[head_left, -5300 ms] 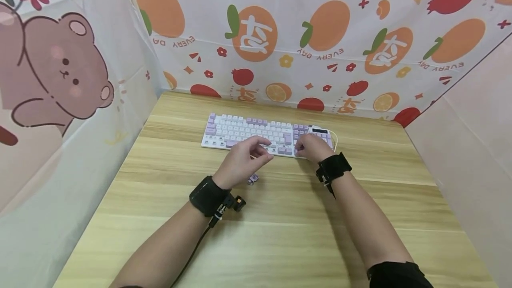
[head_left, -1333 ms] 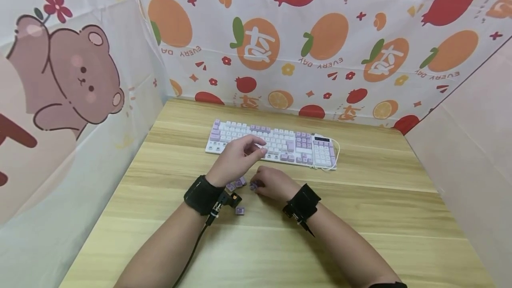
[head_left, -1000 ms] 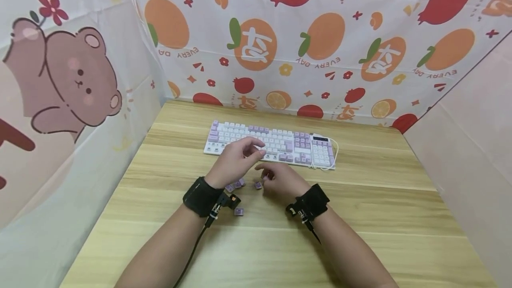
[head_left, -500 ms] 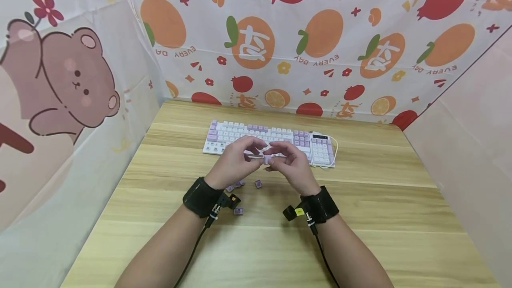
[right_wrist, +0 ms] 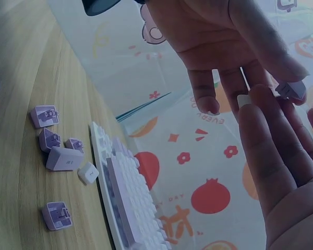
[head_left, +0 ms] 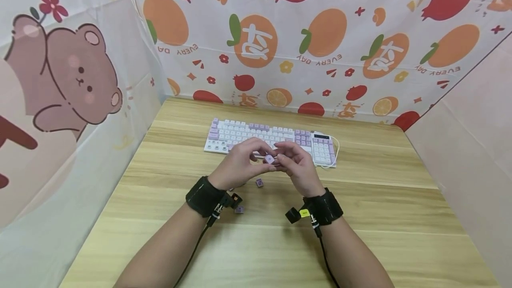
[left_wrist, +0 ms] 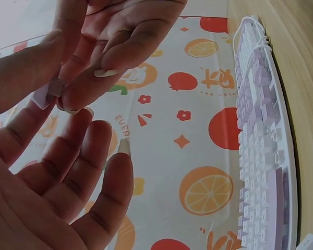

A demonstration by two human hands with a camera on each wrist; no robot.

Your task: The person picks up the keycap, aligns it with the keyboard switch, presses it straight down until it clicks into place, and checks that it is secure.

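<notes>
Seen from the head, the bare left forearm (head_left: 172, 239) slants in from seven o'clock, the bare right forearm (head_left: 350, 243) from five. The left hand (head_left: 239, 162) points toward two o'clock, thumb and forefinger pinched together. The right hand (head_left: 301, 167) points between ten and eleven, fingers gently bent, tips close by the left hand's; whether they grip is unclear.

Loose keycaps (head_left: 259, 182) lie before the keyboard (head_left: 276, 134).
</notes>
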